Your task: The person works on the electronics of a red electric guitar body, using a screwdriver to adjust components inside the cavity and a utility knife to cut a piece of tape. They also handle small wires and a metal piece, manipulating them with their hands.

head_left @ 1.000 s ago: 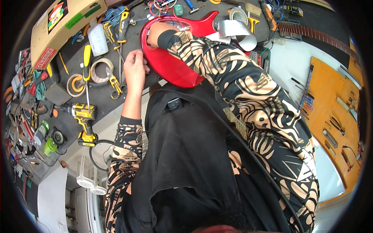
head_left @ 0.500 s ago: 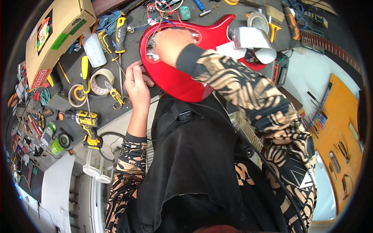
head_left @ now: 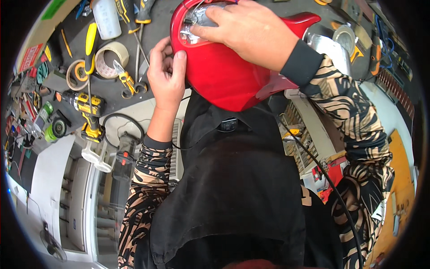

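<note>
A glossy red guitar body (head_left: 224, 76) lies at the bench's front edge, tilted at top centre. Its cavity (head_left: 191, 35) is lined with silvery foil and holds small parts too small to name. My left hand (head_left: 166, 74) has its fingers curled at the body's left edge, thumb against it. My right hand (head_left: 246, 33) reaches over the body with thumb and forefinger apart inside the cavity; the tips touch the lining or parts there. A bent silver sheet (head_left: 324, 45) sits just right of the body.
Left on the dark bench (head_left: 118, 92) lie scissors (head_left: 127, 83), tape rolls (head_left: 109, 60), a yellow screwdriver (head_left: 91, 45), a drill (head_left: 89, 112), a plastic bottle (head_left: 106, 18) and a cardboard box (head_left: 31, 51). An orange board (head_left: 401, 175) with tools stands right; a brush (head_left: 356, 54) lies upper right.
My view has shifted, showing the guitar body larger and higher. My right hand has turned, baring thumb and forefinger in the cavity. My left fingers have curled closer against the body's edge.
</note>
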